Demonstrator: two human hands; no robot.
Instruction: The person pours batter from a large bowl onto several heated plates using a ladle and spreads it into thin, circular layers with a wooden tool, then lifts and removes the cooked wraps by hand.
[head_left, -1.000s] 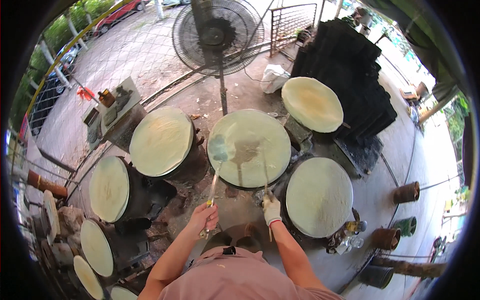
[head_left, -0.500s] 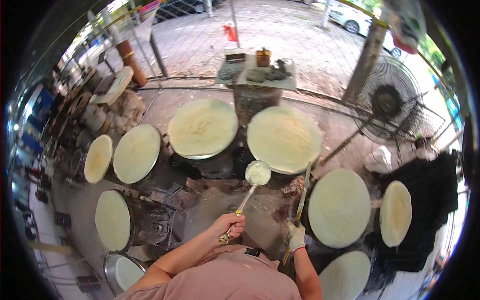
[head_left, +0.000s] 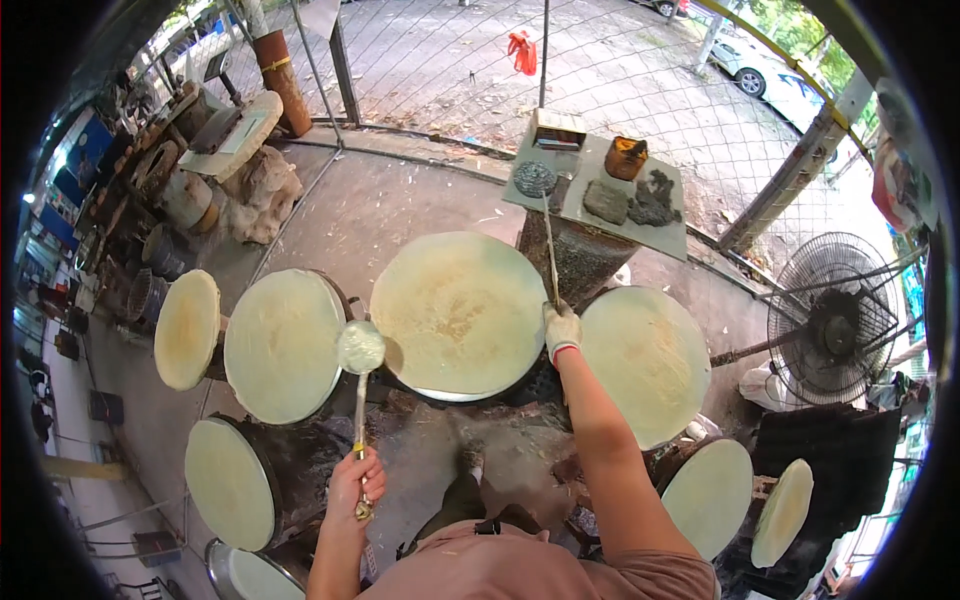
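Note:
My left hand point(head_left: 356, 483) is closed around the handle of a ladle point(head_left: 361, 348), its bowl full of pale, wet batter. That bowl hangs between a left-hand pale round sheet point(head_left: 283, 345) and a larger browned sheet point(head_left: 460, 305), each on a round griddle. In a light work glove, my right hand point(head_left: 563, 330) grips a long thin stick point(head_left: 549, 245) at the right rim of the larger sheet. The stick points away from me, its far end by the small table. Right of the glove lies another pale sheet point(head_left: 645, 365) on its griddle.
More griddles with pale sheets curve round me, one at left point(head_left: 230, 485) and one at right point(head_left: 708, 498). A small table point(head_left: 665, 237) with a tin and dark lumps stands ahead, before a wire fence. A large fan point(head_left: 835, 320) stands at right.
My view has turned right. The ladle has moved left toward the left-hand griddles. My gloved hand has reached forward from beside my waist, with the stick now pointing past the larger sheet.

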